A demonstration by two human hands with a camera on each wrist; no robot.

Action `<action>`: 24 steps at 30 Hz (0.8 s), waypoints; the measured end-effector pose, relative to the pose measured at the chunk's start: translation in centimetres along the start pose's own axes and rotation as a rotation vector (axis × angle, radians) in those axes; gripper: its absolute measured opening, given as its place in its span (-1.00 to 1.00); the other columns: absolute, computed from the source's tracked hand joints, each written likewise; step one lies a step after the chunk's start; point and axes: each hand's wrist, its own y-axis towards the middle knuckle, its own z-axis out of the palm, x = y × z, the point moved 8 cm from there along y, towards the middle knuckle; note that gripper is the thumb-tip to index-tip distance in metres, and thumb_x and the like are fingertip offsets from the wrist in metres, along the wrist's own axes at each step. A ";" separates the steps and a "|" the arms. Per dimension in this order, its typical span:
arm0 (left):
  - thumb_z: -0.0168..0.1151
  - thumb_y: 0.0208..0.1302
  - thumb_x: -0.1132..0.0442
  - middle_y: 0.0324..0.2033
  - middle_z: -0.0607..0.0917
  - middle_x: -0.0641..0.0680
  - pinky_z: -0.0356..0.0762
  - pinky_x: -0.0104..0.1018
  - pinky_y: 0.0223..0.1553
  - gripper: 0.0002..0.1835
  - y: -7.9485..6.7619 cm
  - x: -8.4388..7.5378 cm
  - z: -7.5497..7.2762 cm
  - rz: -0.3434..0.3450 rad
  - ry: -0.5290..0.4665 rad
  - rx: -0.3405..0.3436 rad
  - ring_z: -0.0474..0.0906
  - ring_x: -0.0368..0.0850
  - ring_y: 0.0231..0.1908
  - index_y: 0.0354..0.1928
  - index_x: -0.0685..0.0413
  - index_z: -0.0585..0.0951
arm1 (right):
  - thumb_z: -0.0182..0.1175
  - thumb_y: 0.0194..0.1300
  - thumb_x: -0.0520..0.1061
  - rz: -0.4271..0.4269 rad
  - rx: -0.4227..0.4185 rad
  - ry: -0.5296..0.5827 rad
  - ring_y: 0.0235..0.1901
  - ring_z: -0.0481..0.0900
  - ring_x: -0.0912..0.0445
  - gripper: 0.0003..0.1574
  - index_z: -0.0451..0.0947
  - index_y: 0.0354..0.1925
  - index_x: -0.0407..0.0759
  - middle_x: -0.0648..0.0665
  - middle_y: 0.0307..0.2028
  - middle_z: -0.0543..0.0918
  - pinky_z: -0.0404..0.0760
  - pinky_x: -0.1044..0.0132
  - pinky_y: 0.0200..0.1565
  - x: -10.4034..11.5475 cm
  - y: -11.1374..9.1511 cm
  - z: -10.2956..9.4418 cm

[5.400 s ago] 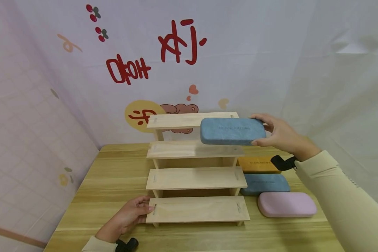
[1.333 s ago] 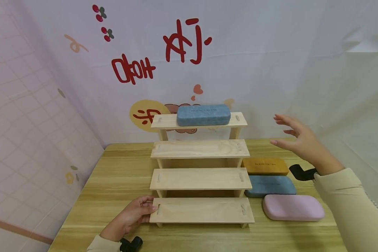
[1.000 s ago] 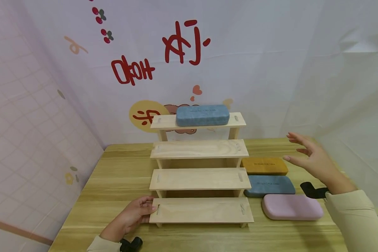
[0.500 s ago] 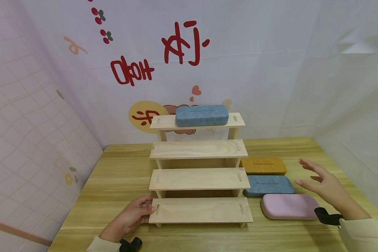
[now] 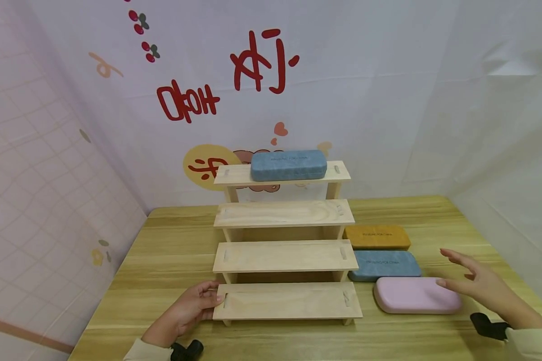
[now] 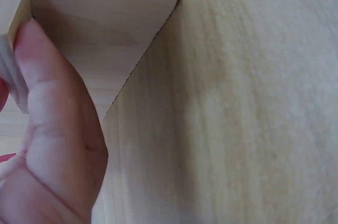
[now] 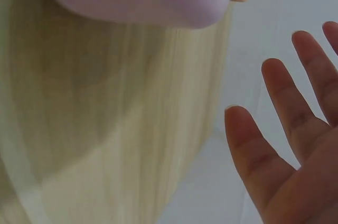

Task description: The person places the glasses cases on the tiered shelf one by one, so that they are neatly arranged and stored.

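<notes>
A light wooden shelf stand with stepped tiers (image 5: pixel 286 255) stands on the table. My left hand (image 5: pixel 189 309) grips the left end of its lowest board; in the left wrist view the thumb (image 6: pixel 50 81) lies against the board's edge. On the top tier rests a blue glasses case (image 5: pixel 289 165). My right hand (image 5: pixel 485 286) has its fingers spread and holds nothing, its thumb overlapping the right end of a pink glasses case (image 5: pixel 415 296) in the head view. In the right wrist view the fingers (image 7: pixel 285 97) are apart from the pink case.
Behind the pink case lie another blue glasses case (image 5: pixel 385 264) and a mustard-yellow one (image 5: pixel 377 236), close to the stand's right side. The wooden table (image 5: pixel 171 235) meets a printed white cloth wall (image 5: pixel 366 90) at the back and a side wall on the left.
The right hand has put the blue glasses case on the top tier and let go, then moved down and right to the pink case. The left hand has stayed on the lowest board.
</notes>
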 end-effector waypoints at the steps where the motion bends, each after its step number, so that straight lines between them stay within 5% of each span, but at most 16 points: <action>1: 0.16 0.35 0.34 -0.17 0.63 0.08 0.63 -0.16 -0.14 -0.32 0.0 0.0 0.0 0.000 -0.001 0.000 0.63 -0.08 -0.17 0.31 0.62 0.08 | 0.32 0.24 -0.02 0.003 0.014 -0.003 -0.06 0.07 0.68 -0.09 0.18 0.41 -0.26 0.48 0.06 0.22 0.36 0.52 -0.26 -0.2 -0.1 0.1; 14: 0.15 0.35 0.35 -0.17 0.63 0.06 0.63 -0.16 -0.13 -0.33 0.0 0.0 0.0 0.007 -0.017 0.010 0.63 -0.08 -0.17 0.31 0.62 0.08 | 0.34 0.19 -0.16 -0.053 0.154 0.096 -0.03 0.12 0.74 -0.10 0.17 0.39 -0.33 0.67 0.07 0.16 0.47 0.48 -0.26 -1.8 -0.8 2.5; 20: 0.15 0.35 0.35 -0.15 0.62 0.07 0.62 -0.14 -0.11 -0.28 0.0 0.0 0.0 0.006 -0.020 0.012 0.62 -0.08 -0.15 0.33 0.64 0.01 | 0.38 0.12 -0.24 -0.121 0.145 0.104 0.01 0.09 0.75 -0.10 0.24 0.36 -0.34 0.65 0.09 0.15 0.41 0.56 -0.22 -1.4 -1.1 3.2; 24: 0.15 0.35 0.35 -0.15 0.62 0.08 0.62 -0.14 -0.11 -0.26 0.0 0.0 0.0 0.005 -0.014 0.010 0.62 -0.08 -0.15 0.34 0.64 0.00 | 0.43 0.07 -0.17 -0.088 0.144 0.034 0.00 0.10 0.73 -0.06 0.25 0.35 -0.35 0.11 0.25 0.37 0.36 0.56 -0.21 -1.4 -1.4 3.8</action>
